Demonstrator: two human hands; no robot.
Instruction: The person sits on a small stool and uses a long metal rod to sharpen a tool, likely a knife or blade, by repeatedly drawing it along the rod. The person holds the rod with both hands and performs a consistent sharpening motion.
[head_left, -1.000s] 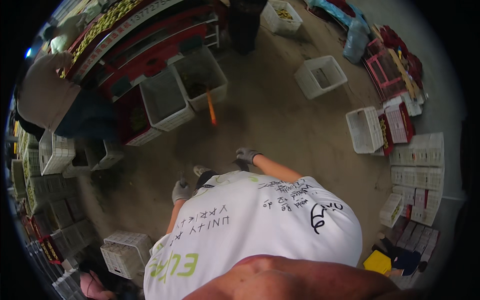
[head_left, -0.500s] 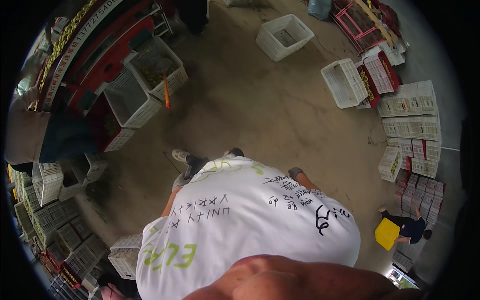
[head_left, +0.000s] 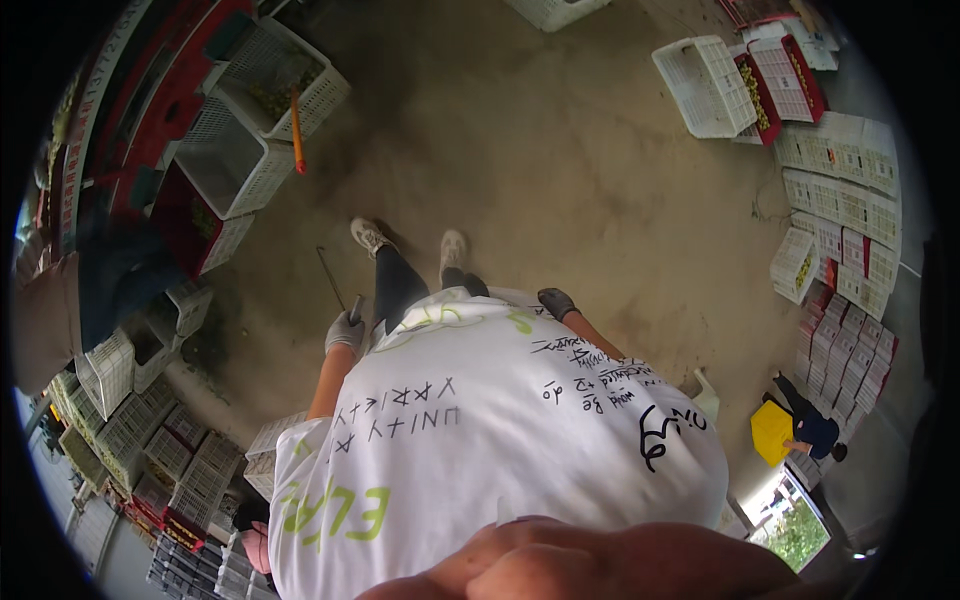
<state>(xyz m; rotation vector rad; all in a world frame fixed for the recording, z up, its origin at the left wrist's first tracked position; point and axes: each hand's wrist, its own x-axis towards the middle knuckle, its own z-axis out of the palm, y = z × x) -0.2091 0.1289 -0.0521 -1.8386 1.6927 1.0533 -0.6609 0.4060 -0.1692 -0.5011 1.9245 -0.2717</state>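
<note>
grey-gloved left hand: fingers clamped on thin rod; dark-gloved right hand: can't tell if fingers are apart; far left: boxy, holey crates

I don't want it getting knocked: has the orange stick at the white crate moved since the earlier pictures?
No; the orange stick still crosses the same side of the white crate. Both shift together in the picture.

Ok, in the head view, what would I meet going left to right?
Dark red crate, orange stick, left hand holding a thin rod, right shoe, right hand, white crate, co-worker in dark clothes.
</note>
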